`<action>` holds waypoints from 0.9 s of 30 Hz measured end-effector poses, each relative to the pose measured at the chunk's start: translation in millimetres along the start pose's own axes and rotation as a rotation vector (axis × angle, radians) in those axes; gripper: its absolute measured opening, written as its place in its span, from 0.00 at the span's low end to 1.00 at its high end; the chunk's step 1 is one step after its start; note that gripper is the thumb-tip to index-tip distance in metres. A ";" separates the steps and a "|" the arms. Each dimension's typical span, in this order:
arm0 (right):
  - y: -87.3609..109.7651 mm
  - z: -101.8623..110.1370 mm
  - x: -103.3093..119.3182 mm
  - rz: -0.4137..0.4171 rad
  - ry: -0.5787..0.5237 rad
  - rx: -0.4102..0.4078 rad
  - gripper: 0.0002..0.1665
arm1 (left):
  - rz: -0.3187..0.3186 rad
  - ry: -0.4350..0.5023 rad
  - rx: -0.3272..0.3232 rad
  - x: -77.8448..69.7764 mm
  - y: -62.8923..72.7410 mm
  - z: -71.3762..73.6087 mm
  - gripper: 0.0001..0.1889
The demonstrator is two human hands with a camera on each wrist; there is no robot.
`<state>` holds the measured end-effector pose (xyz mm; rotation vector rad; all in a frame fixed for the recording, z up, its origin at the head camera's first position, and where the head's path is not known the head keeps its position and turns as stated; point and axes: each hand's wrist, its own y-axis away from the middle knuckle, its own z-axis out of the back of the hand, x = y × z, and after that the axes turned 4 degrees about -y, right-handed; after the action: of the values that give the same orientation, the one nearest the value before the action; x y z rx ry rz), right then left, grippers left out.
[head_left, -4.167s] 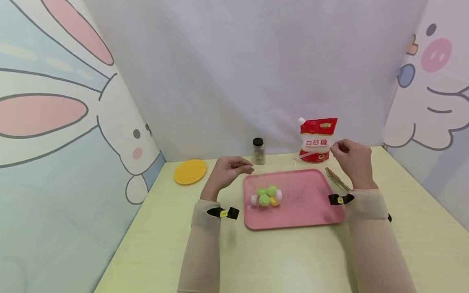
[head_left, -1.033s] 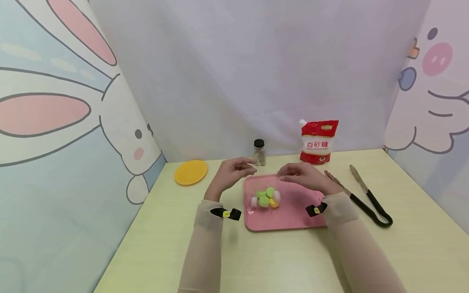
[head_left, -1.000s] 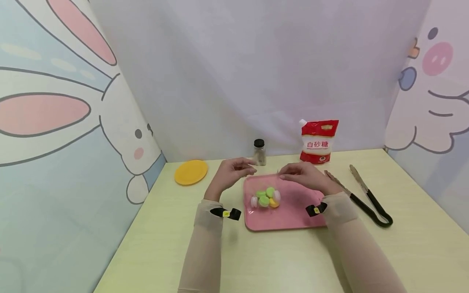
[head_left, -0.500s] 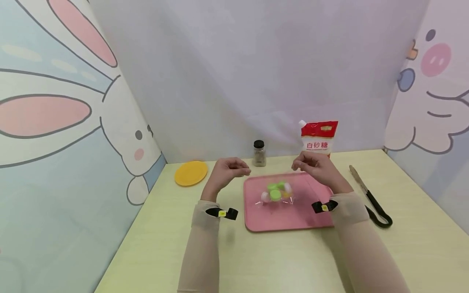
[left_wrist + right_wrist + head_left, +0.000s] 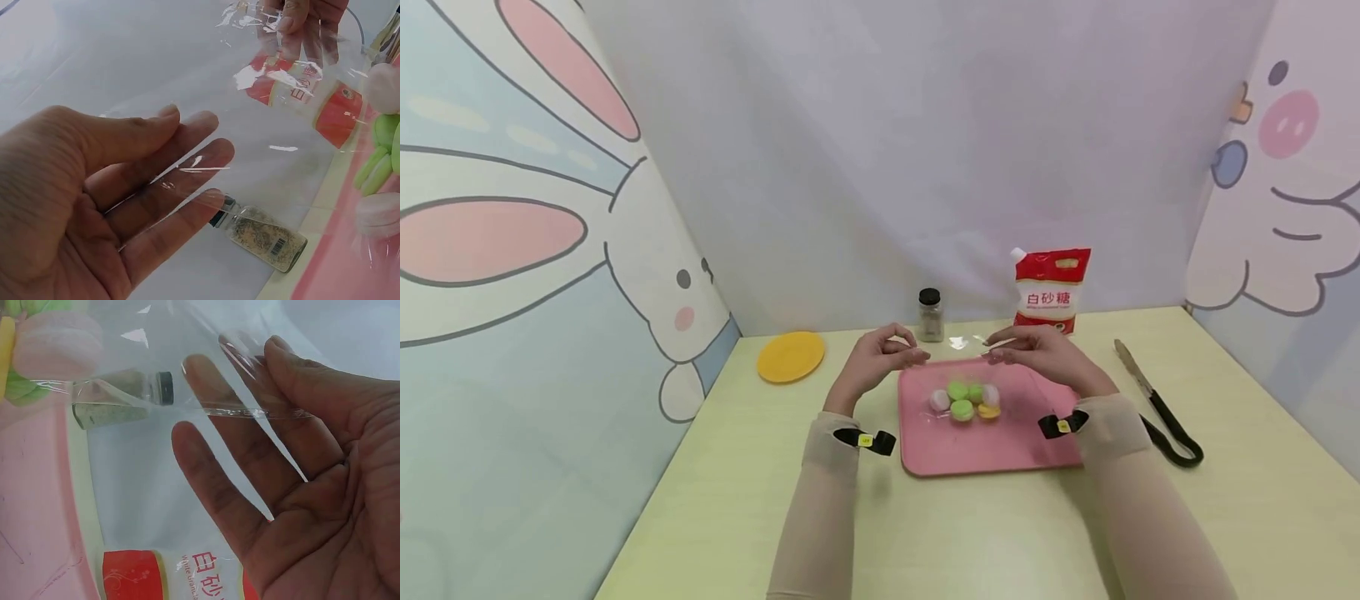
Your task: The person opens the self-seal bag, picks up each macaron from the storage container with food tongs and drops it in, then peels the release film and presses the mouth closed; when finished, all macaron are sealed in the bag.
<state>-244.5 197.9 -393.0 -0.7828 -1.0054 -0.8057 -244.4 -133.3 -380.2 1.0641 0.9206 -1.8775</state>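
Observation:
Several macarons (image 5: 962, 409), green, white-pink and yellow, sit in a clear plastic bag (image 5: 967, 342) above the pink tray (image 5: 992, 454). Whether the bag's bottom touches the tray I cannot tell. My left hand (image 5: 880, 360) pinches the film of the bag at its left side between thumb and index finger; in the left wrist view, the other fingers spread behind the film. At the right side, my right hand (image 5: 1043, 354) pinches the film likewise. The right wrist view shows that hand's thumb (image 5: 312, 381) against the film, with a pale macaron (image 5: 57, 344) beyond.
Behind the tray stand a black-capped glass jar (image 5: 931, 317) and a red and white sugar pouch (image 5: 1051, 287). Black-handled tongs (image 5: 1167, 412) lie to the right, partly behind my right forearm. A yellow plate (image 5: 790, 357) lies at the far left, near the wall.
My right hand has come leftward from beside the sugar pouch, moving out and back slightly. The bag of macarons has shifted right over the tray. My left hand has barely moved.

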 end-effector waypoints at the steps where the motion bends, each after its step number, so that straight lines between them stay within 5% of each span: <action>1: 0.6 1.0 0.0 0.013 -0.022 0.007 0.18 | 0.001 0.006 0.000 0.6 -0.1 0.3 0.09; 7: 4.0 5.5 -1.8 0.096 -0.122 0.059 0.19 | -0.022 0.034 0.024 4.7 -1.6 2.4 0.15; 17: 4.4 0.1 -20.4 0.144 -0.276 0.118 0.18 | -0.041 0.126 0.082 16.9 6.4 5.8 0.11; 27: 2.8 6.7 -14.5 0.141 -0.247 0.009 0.18 | -0.063 0.085 0.090 10.7 -2.2 5.5 0.14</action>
<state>-249.4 208.0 -404.7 -0.9507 -1.1574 -0.5928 -251.9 -140.0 -387.2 1.1891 0.9354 -1.9541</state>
